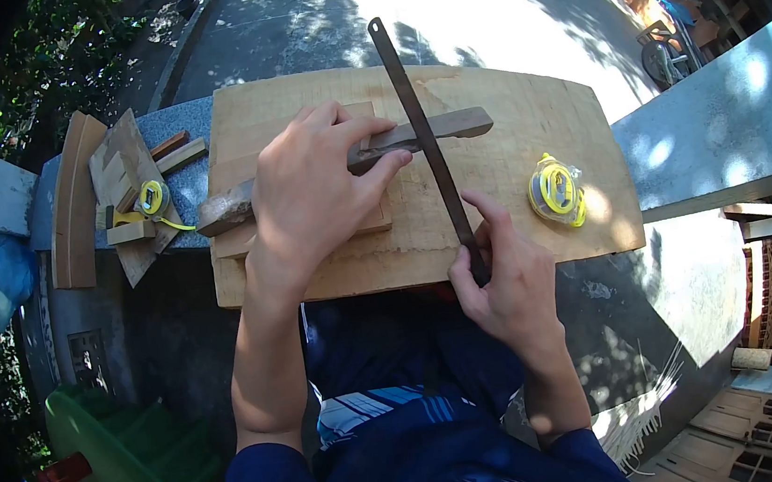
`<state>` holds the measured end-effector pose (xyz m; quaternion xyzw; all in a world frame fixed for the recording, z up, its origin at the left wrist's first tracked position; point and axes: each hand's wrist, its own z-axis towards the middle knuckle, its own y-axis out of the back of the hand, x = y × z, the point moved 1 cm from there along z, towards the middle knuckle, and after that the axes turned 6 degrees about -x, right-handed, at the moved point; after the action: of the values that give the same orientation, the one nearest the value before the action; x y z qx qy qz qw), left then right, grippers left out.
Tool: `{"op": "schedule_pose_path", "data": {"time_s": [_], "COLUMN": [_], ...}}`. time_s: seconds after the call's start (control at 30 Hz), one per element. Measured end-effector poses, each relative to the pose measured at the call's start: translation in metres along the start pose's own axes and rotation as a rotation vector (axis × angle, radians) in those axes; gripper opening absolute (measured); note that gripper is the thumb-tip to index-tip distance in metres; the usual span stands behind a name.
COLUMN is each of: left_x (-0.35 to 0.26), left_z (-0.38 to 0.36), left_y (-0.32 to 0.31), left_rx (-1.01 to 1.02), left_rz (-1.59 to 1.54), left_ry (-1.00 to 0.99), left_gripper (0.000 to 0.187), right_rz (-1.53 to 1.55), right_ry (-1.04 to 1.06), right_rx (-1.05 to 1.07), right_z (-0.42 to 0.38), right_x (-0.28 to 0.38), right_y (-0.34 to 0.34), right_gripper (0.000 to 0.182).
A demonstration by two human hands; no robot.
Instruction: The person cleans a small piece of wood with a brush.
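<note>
My left hand is wrapped over a narrow greyish wooden stick, with the thumb and forefinger near its middle. The stick lies slantwise over flat wooden pieces on a wooden board. In my right hand is the lower end of a long dark saw blade, pinched between thumb and fingers. Its far end has a small hole and points away from me. The blade crosses over the stick just right of my left fingertips.
A yellow tape measure in clear wrapping lies on the board's right side. At the left, on a blue-grey bench, are wood offcuts, a curved wooden piece and another yellow tape measure. A green plastic object stands lower left.
</note>
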<state>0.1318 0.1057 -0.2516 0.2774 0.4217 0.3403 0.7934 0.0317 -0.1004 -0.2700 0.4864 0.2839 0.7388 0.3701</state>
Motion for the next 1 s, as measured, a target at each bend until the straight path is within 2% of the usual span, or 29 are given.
{"op": "schedule_pose_path", "data": {"time_s": [0.07, 0.17, 0.23, 0.57, 0.67, 0.9, 1.0], "left_x": [0.0, 0.0, 0.0, -0.001, -0.003, -0.006, -0.004], "left_z": [0.0, 0.0, 0.0, -0.001, 0.001, 0.001, 0.0], "left_y": [0.0, 0.0, -0.001, 0.001, 0.002, 0.003, -0.001], "left_rx": [-0.007, -0.015, -0.016, -0.023, -0.009, 0.006, -0.031], "left_rz": [-0.004, -0.011, -0.004, -0.013, -0.021, 0.0, 0.018], "left_ry": [-0.003, -0.008, -0.016, -0.019, -0.006, 0.026, -0.009], "left_gripper": [0.037, 0.037, 0.036, 0.033, 0.032, 0.032, 0.03], "right_rz": [0.001, -0.036, -0.076, 0.232, 0.223, -0.186, -0.253], "right_ry": [-0.094, -0.015, 0.023, -0.179, -0.139, 0.018, 0.075], "right_rx": [0.036, -0.02, -0.021, 0.101, 0.119, 0.109, 0.08], "right_z": [0.008, 0.021, 0.03, 0.038, 0.04, 0.042, 0.044], "right_x": [0.005, -0.001, -0.001, 0.007, 0.009, 0.013, 0.013], "right_y": [0.001, -0.006, -0.007, -0.006, -0.006, -0.009, -0.014], "right_gripper": [0.041, 0.023, 0.019, 0.018, 0.017, 0.023, 0.024]}}
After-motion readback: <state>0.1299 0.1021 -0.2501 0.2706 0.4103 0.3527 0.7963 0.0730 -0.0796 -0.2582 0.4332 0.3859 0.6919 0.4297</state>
